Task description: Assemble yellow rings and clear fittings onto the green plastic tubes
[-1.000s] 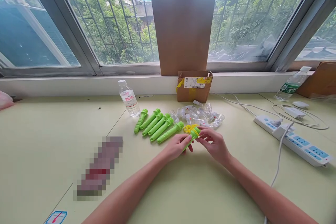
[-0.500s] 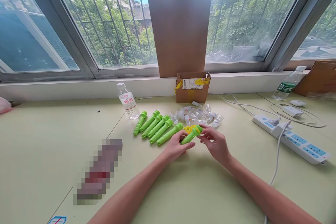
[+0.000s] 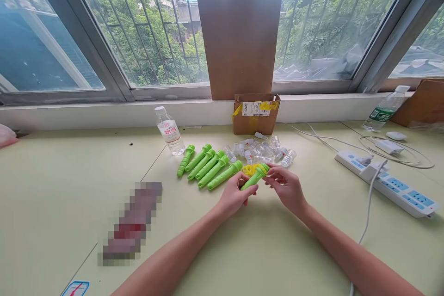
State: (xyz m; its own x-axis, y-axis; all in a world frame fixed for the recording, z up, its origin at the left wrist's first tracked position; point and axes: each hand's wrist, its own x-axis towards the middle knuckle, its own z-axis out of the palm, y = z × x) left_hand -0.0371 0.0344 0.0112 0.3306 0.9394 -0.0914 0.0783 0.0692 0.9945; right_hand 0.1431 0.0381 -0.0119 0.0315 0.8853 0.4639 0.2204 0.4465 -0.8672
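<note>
My left hand wraps round the lower body of a bright green plastic tube, tilted with its threaded end up and to the right. At that end, the fingertips of my right hand press together against the collar. A thin yellow ring shows round the collar there, partly hidden by the fingers. Just behind the held tube lie several loose yellow rings. To the left rests a row of several more green tubes, side by side on the table.
Clear plastic vials, several with white caps, lie behind my hands. A small cardboard box stands behind them. Water bottles are at left and far right. A white power strip with cables lies right; a blurred patch covers something left.
The green tube has turned slightly in my hands, and less of the yellow ring shows at its collar. My right fingers sit closer against that end. The view has shifted slightly.
</note>
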